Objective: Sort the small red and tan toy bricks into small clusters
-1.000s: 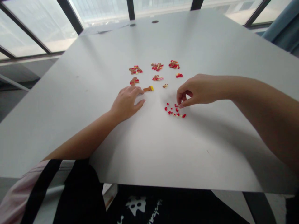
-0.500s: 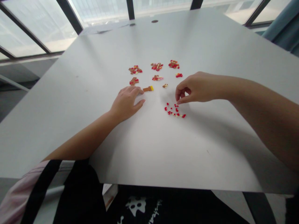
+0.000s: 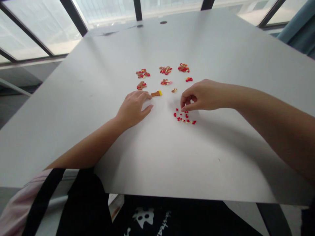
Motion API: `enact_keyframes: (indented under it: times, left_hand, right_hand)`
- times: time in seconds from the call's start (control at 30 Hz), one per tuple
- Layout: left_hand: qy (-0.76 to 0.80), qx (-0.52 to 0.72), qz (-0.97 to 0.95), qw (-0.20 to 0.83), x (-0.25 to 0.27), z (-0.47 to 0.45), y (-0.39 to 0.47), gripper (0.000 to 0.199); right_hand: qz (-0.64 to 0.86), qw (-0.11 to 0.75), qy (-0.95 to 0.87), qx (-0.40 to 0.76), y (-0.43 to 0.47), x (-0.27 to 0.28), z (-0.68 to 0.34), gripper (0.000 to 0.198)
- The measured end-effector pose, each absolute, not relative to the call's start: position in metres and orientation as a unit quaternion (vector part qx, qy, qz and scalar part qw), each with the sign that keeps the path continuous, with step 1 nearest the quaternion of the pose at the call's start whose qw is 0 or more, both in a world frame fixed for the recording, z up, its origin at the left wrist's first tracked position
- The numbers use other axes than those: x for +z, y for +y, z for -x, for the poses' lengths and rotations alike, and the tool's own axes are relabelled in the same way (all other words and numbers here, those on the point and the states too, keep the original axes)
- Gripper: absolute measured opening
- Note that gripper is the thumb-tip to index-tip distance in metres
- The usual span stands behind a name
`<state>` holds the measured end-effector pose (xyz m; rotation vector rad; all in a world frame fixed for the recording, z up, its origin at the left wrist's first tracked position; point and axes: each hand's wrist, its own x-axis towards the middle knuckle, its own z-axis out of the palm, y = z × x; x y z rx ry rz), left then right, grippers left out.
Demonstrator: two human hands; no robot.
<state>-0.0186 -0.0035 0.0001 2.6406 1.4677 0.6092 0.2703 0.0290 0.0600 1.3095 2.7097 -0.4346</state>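
My left hand (image 3: 135, 108) lies on the table with its thumb and fingers apart. Its fingertips touch or nearly touch the brown end of a small building-brick piece (image 3: 156, 94) that has a yellow tip. My right hand (image 3: 200, 95) hovers over a loose scatter of tiny red and cream bricks (image 3: 187, 121), thumb and forefinger pinched together. Whatever sits in that pinch, if anything, is too small to make out. A few brown and cream bricks (image 3: 174, 90) lie just beyond the right fingers.
Farther back on the white table (image 3: 157, 157) are piles of brown and red bricks (image 3: 143, 73), mixed bricks (image 3: 165, 70) and red-orange bricks (image 3: 183, 68). Smaller clusters lie in front: brown-red bricks (image 3: 141, 86), pinkish bricks (image 3: 166, 82) and red bricks (image 3: 189, 79). Windows (image 3: 108, 13) line the far side.
My right hand has shifted a little to the left and slightly nearer to me, its fingers still pinched. My left hand and the brown and yellow piece stay in place.
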Motion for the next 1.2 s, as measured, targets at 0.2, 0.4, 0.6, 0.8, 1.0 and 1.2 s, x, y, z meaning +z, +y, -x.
enact_keyframes:
  times: [0.2,0.4,0.6,0.8,1.0,1.2]
  left_hand:
    - [0.476,0.200,-0.856,0.027,0.000,0.019,-0.003,0.028]
    - [0.476,0.197,-0.857,0.027,0.000,0.018,-0.003,0.028]
    - [0.478,0.203,-0.854,0.032,0.000,0.018,-0.003,0.028]
    - [0.479,0.197,-0.855,0.029,0.001,0.017,-0.004,0.029]
    - [0.481,0.200,-0.853,0.030,0.000,0.016,-0.003,0.027]
    - [0.477,0.199,-0.856,0.027,-0.001,0.018,-0.003,0.026]
  right_hand:
    - [-0.418,0.030,0.897,-0.145,0.024,0.056,-0.262,0.023]
    - [-0.441,0.051,0.882,-0.159,0.022,0.056,-0.260,0.019]
    - [-0.432,0.043,0.889,-0.148,0.026,0.057,-0.263,0.022]
    - [-0.442,-0.018,0.884,-0.149,0.019,0.055,-0.253,0.019]
    - [-0.430,-0.025,0.888,-0.161,0.016,0.051,-0.250,0.018]
    - [-0.396,0.021,0.898,-0.193,0.023,0.057,-0.262,0.018]
